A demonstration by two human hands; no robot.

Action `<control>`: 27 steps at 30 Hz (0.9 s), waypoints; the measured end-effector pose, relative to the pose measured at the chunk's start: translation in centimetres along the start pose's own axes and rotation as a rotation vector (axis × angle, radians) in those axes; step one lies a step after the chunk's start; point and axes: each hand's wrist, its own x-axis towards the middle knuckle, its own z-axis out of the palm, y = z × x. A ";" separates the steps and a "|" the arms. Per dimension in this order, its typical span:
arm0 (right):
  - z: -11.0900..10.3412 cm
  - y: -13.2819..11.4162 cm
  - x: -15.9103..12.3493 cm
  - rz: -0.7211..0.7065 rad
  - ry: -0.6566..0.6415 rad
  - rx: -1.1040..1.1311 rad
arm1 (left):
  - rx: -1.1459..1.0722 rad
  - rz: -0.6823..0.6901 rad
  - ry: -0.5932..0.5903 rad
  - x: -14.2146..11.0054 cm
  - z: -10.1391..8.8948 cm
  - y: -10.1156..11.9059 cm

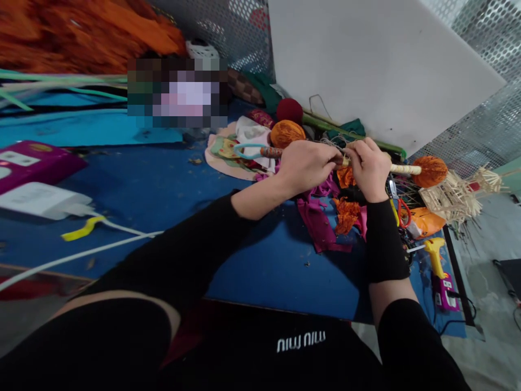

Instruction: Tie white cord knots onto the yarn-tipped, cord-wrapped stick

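Observation:
My left hand (306, 165) is closed around one end of a thin stick, with a pale blue scissor handle (248, 151) sticking out to its left. My right hand (369, 169) is closed on the same cream-wrapped stick (404, 169), whose far end carries an orange fuzzy ball (431, 170). Both hands meet over scraps of orange cloth (347, 213) and magenta cloth (318, 222) lying on the blue mat (163, 190).
An orange yarn ball (287, 133) and a dark red ball (289, 110) lie behind the hands. A yellow glue gun (436, 260) and red-handled scissors (402, 212) sit at the right, near a wooden stick model (451, 196). A white board (366, 65) leans at the back. A white cable (81, 252) crosses the mat's left.

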 end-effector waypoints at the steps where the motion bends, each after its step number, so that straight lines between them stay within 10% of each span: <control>1: -0.1 0.0 0.0 0.006 -0.005 -0.011 | 0.004 0.008 0.004 0.0 0.0 0.0; 19: -1.5 1.5 0.2 0.064 0.129 0.160 | -0.038 0.105 0.150 0.4 0.0 -1.7; 27: -10.5 7.2 -1.6 0.250 -0.038 0.368 | -0.041 -0.039 0.106 1.2 -4.8 -3.9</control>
